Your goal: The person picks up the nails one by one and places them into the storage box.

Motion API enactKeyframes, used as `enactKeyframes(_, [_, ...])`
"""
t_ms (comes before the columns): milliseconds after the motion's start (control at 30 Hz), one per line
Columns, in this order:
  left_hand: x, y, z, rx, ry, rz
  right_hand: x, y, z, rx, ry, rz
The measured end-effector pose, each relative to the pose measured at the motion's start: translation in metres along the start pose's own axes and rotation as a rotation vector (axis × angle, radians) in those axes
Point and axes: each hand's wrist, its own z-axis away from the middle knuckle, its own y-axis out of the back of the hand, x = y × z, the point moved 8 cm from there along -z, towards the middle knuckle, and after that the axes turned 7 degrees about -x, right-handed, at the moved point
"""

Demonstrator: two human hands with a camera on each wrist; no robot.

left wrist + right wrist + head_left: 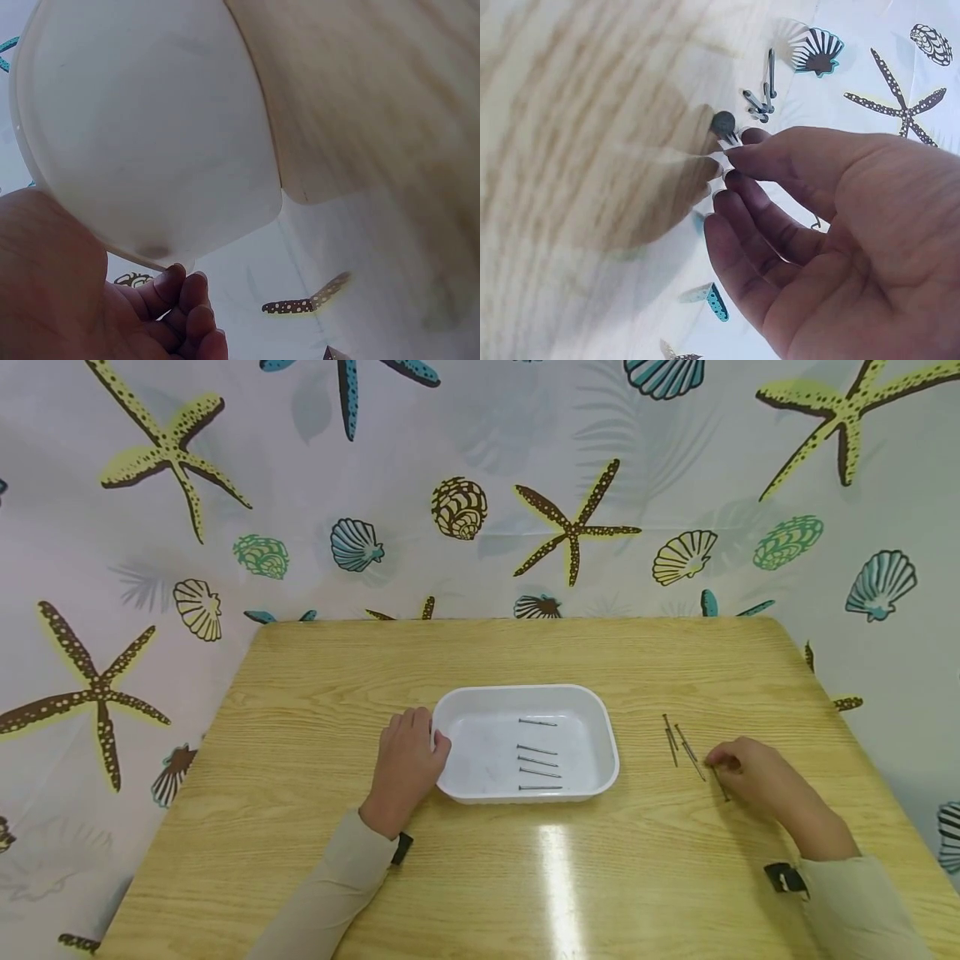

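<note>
A white plastic tray (480,797) holds several nails (538,761), lying roughly parallel in its right half. At its left end, my left hand (405,764) holds the rim, thumb over the edge and fingers outside. The left wrist view shows the tray's outer wall (150,135) with fingertips (174,274) right at the rim. To the right of the tray, my right hand (753,777) pinches a nail (721,783) between thumb and forefinger. Its round head (724,122) pokes out past the fingertips in the right wrist view, other fingers loosely bent.
Several loose nails (685,748) lie in a small group on the wooden table (360,660), between the tray and my right hand. A cloth printed with shells and starfish (495,435) hangs behind the table's back edge and along both sides.
</note>
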Motion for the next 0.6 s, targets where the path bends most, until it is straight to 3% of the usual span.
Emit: enactKeyframes(600, [0.0003,0.0003,-0.0001,0.007,0.005,-0.006,0.0034,-0.0009,0.0078,-0.053,-0.016,0.026])
